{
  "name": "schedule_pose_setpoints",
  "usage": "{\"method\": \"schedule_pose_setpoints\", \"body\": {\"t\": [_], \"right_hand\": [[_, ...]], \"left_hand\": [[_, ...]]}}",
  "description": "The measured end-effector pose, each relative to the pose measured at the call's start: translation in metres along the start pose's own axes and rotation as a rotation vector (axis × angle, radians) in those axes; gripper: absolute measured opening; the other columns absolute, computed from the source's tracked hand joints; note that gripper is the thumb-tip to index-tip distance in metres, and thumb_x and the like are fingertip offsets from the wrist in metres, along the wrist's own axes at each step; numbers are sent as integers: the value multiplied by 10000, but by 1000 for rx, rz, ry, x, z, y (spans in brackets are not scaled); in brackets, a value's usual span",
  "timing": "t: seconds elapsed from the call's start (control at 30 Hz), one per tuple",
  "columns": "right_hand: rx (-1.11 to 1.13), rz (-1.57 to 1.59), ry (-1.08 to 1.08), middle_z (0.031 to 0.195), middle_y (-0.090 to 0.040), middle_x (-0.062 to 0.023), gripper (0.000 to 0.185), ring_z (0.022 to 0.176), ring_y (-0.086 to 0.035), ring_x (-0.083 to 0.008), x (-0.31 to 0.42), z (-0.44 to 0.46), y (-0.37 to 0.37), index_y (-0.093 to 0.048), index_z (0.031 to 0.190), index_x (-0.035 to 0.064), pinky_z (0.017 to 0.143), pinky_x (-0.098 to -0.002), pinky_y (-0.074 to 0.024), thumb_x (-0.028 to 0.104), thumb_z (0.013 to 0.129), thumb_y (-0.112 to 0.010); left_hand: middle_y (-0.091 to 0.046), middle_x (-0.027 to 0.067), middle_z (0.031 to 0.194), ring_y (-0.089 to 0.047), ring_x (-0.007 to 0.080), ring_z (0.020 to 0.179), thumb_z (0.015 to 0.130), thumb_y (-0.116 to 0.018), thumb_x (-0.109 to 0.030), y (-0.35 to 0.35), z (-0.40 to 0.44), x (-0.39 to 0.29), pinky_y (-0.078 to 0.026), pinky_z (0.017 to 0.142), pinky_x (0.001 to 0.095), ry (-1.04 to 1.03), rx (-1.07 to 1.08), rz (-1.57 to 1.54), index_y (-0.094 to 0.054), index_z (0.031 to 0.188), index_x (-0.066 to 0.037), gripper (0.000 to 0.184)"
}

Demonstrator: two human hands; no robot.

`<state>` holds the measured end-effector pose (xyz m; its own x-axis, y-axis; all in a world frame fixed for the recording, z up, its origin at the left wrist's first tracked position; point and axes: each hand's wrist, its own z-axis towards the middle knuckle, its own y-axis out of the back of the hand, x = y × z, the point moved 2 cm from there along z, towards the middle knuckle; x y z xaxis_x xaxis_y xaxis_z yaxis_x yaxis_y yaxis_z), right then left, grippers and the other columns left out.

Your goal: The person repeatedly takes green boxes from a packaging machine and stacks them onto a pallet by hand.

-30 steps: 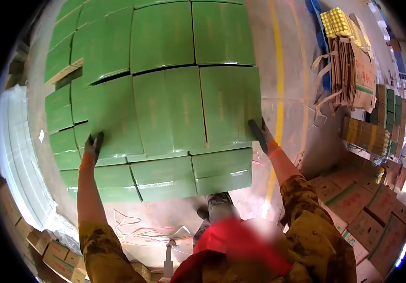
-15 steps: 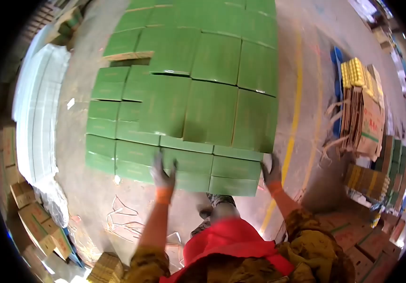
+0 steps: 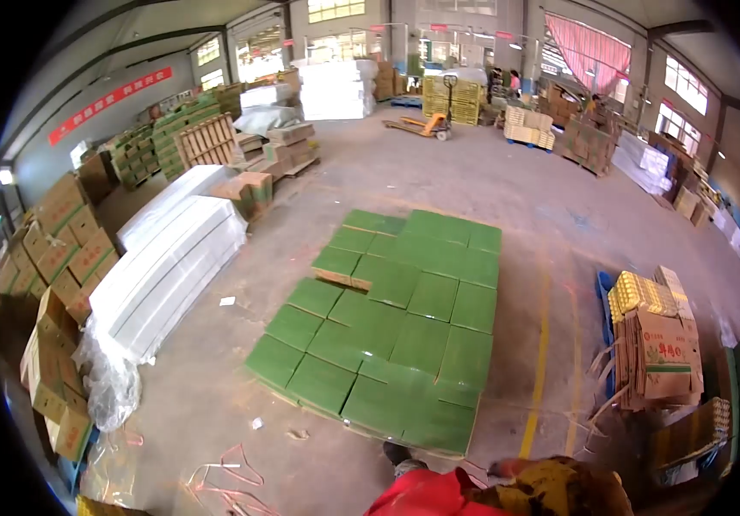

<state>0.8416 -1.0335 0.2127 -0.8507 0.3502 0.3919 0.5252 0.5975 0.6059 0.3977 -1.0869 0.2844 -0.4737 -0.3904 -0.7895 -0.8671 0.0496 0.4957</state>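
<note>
A large block of closed green cartons [image 3: 422, 344] lies on the floor in front of me, with a gap toward its left side. My shoe [image 3: 397, 453] is close to its front edge. My camouflage sleeve [image 3: 559, 488] is bent across the bottom of the view. At its end, a small blurred patch near the block's front right corner seems to be my right hand [image 3: 506, 468]; its fingers cannot be made out. My left hand is out of view. Red cloth [image 3: 439, 497] covers my front.
White wrapped stacks [image 3: 168, 271] and brown cartons [image 3: 64, 249] line the left. On the right, flattened cartons [image 3: 662, 348] and yellow egg trays [image 3: 641, 295] rest on a blue pallet [image 3: 604, 297]. An orange pallet jack [image 3: 426, 126] stands far ahead. Loose strapping [image 3: 232, 482] litters the floor.
My view has tipped up from the cartons to the hall. Both gloved hands were at the front row's edges; the left has left view and the right arm is now bent near me.
</note>
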Motion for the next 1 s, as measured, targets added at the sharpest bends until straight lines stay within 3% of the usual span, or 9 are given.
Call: {"method": "schedule_pose_setpoints", "body": {"t": [0.2, 0.27, 0.47, 0.6, 0.63, 0.73, 0.87, 0.9, 1.0], "right_hand": [[-31, 347, 219, 1010, -661, -55, 399, 808, -570, -184, 153, -1, 25, -605, 1113, 32, 740, -365, -460, 360, 891, -559], [87, 308, 550, 1024, -657, -84, 389, 842, -572, -199, 172, 47, -8, -601, 1133, 44, 796, -360, -461, 342, 884, -576], [441, -370, 865, 1155, -622, -126, 408, 1016, -572, -261, 216, 23, -49, -564, 1210, 63, 904, -363, -434, 305, 881, -543], [507, -389, 635, 1256, -564, -138, 498, 1071, -550, -308, 212, 1, -21, -523, 1260, 72, 922, -390, -420, 386, 875, -512], [487, -375, 599, 1244, -567, -127, 496, 1071, -543, -314, 195, 24, -22, -543, 1234, 87, 924, -397, -412, 416, 865, -499], [440, -347, 496, 1229, -571, -105, 519, 1079, -531, -328, 152, 73, -5, -581, 1191, 114, 931, -410, -399, 483, 842, -475], [263, -305, 395, 1233, -574, -132, 563, 1088, -543, -336, 153, 121, 39, -566, 1227, 92, 933, -410, -413, 485, 829, -502], [189, -281, 372, 1225, -578, -145, 569, 1085, -549, -336, 157, 133, 45, -561, 1236, 85, 930, -409, -418, 479, 828, -513], [206, -55, 336, 1200, -588, -189, 590, 1078, -567, -327, 199, 136, 68, -542, 1263, 72, 929, -403, -429, 469, 827, -536]], "left_hand": [[-576, 209, 1189, -570, 297, 1090, 910, -572, -266, 55, -96, -40, -430, 955, 357, -25, -210, -116, -528, 1238, 23, 439], [-574, 207, 1197, -571, 289, 1093, 916, -566, -266, 85, -127, -42, -434, 952, 349, -6, -300, -136, -528, 1242, 21, 435], [-570, 198, 1220, -574, 266, 1102, 936, -546, -265, 183, -202, -61, -447, 945, 323, 35, -625, -133, -527, 1253, 12, 423], [-566, 193, 1236, -576, 251, 1108, 948, -532, -265, 268, -235, -113, -455, 940, 307, -54, -854, -24, -526, 1261, 7, 415], [-527, 187, 1280, -515, 283, 1160, 960, -489, -216, 306, -209, -62, -398, 1003, 371, -243, -856, -112, -455, 1292, 75, 443], [-518, 174, 1301, -496, 239, 1192, 971, -436, -139, 347, -232, -210, -346, 1032, 342, -532, -939, -40, -461, 1295, 79, 390], [-472, 260, 1297, -457, 343, 1218, 898, -496, -421, 368, -260, -341, -308, 1048, 426, -800, -1162, 418, -405, 1287, 151, 697], [-480, 198, 1329, -410, 327, 1277, 970, -374, -395, 371, -259, -366, -321, 1050, 446, -980, -1095, 443, -412, 1321, 95, 603], [-411, 165, 1391, -418, 357, 1267, 893, -520, -409, 359, -243, -441, -335, 1052, 476, -1225, -1119, 531, -311, 1381, 39, 695]]}}
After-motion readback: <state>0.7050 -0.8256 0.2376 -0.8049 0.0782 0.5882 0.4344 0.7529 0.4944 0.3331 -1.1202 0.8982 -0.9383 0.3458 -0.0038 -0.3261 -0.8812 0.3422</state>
